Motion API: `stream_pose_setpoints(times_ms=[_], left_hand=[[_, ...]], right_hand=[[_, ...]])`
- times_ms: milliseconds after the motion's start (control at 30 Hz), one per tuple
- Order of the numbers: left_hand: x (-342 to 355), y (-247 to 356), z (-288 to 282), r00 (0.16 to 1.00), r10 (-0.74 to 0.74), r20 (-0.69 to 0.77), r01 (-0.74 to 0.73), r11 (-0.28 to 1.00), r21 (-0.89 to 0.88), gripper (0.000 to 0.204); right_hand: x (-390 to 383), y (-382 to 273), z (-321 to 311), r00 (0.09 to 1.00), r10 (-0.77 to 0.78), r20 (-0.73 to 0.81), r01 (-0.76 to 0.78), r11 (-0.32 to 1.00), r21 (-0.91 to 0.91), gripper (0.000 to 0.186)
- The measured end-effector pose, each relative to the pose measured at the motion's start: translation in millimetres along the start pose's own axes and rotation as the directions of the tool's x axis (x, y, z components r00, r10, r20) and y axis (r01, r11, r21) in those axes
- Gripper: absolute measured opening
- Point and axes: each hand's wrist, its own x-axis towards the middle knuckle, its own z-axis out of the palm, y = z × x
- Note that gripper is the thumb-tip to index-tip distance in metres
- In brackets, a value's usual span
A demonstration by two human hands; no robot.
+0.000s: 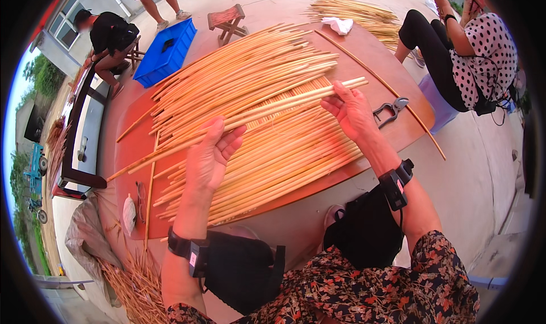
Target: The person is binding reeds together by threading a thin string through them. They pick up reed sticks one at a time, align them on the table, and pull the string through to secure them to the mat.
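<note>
My left hand (215,153) and my right hand (347,109) are closed round a couple of pale, slender canes (284,99), held slantwise over the reddish table (136,128). Rows of similar canes (239,68) lie on both sides of a woven band of canes (304,91), partly hidden under those I hold. Pruning shears (389,111) lie just right of my right hand, beside a long single cane (381,79). At the table's left lie glasses (140,199) and a white bundle (129,213); another white cloth (336,25) is at the far edge.
A blue crate (170,40) and a wooden stool (226,20) stand beyond the table. A seated person (108,37) is at back left, another (478,62) at right, a standing one (165,0) behind. Cane piles (352,17) lie at back right and loose stalks (136,284) at lower left.
</note>
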Motion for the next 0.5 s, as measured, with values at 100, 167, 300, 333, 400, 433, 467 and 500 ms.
stream_pose_setpoints(times_ms=[100,167,300,333,400,433,467,500], left_hand=[[0.3,-1.9,0.8,1.0,-0.005,0.008,0.005,1.0,-0.002,0.028],[0.3,-1.8,0.9,1.0,-0.004,0.018,0.004,1.0,-0.002,0.027],[-0.3,-2.6,1.9,0.999,-0.001,0.033,0.001,1.0,-0.009,0.023],[-0.6,-3.1,2.4,0.999,0.0,0.034,0.0,1.0,-0.013,0.023],[-0.9,-3.5,2.9,0.999,0.002,0.033,-0.001,1.0,-0.008,0.022],[-0.8,-3.5,3.1,0.999,0.009,0.047,-0.009,1.0,-0.01,0.021],[-0.7,-3.6,3.1,0.999,0.01,0.038,-0.01,1.0,-0.008,0.021],[-0.3,-3.7,3.1,0.999,0.017,0.044,-0.017,1.0,-0.011,0.02]], right_hand=[[-2.8,2.0,3.8,1.0,0.0,0.023,0.0,1.0,0.015,0.023],[-4.2,2.8,5.9,1.0,0.006,0.001,-0.006,1.0,0.014,0.023],[-5.9,4.0,7.6,1.0,0.014,0.004,-0.014,1.0,0.02,0.023],[-6.0,4.3,7.8,1.0,0.015,0.004,-0.015,1.0,0.02,0.023],[-6.0,4.6,7.8,1.0,0.017,0.003,-0.017,1.0,0.023,0.023],[-5.9,4.6,7.7,1.0,0.013,0.008,-0.013,1.0,0.023,0.023],[-6.0,4.6,7.7,1.0,0.012,0.009,-0.012,1.0,0.023,0.023],[-6.1,4.4,7.6,1.0,0.009,0.011,-0.009,1.0,0.024,0.023]])
